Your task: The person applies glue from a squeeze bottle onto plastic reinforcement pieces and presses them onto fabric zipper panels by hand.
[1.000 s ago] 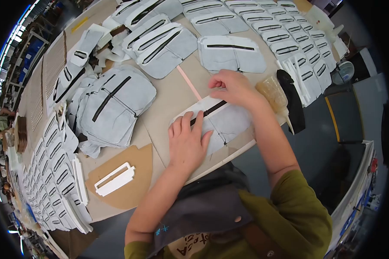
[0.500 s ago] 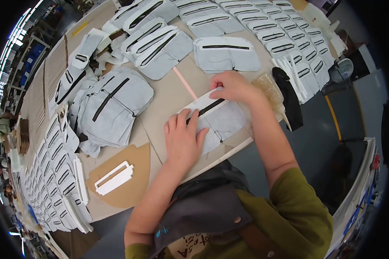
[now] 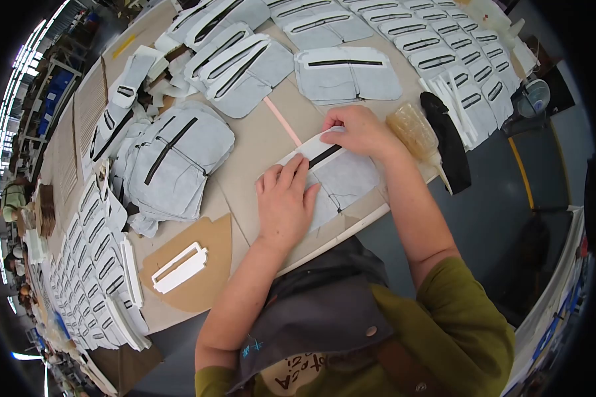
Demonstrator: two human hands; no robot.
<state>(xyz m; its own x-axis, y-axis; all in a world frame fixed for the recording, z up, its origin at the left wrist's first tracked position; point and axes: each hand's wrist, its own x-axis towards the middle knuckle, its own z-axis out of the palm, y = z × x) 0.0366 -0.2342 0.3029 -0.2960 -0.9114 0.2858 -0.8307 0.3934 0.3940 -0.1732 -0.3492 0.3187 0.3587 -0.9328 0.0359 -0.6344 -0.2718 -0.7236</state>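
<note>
A grey fabric panel (image 3: 351, 182) lies on the table near its front edge, with a black slot or zipper strip (image 3: 326, 156) across it. Along the panel's far side runs a white strip (image 3: 309, 143). My left hand (image 3: 285, 202) rests on the strip's left part, fingers stretched out and thumb apart on the panel. At the strip's right end, my right hand (image 3: 362, 134) is closed, thumb and forefinger pinching the white strip. Its other fingers are curled, partly hidden. Loose thread shows on the panel's lower part.
A pile of grey panels (image 3: 185, 178) lies to the left, with another panel (image 3: 347, 83) ahead. A brown template board (image 3: 212, 251) carries a white frame (image 3: 179, 268). To the right are a clear plastic bottle (image 3: 412, 129) and black cloth (image 3: 447, 135). Several rows of panels fill the far table.
My left hand has shifted slightly up, its fingers lying closer along the white strip. The right hand keeps its pinch at the strip's end. The view has moved slightly.
</note>
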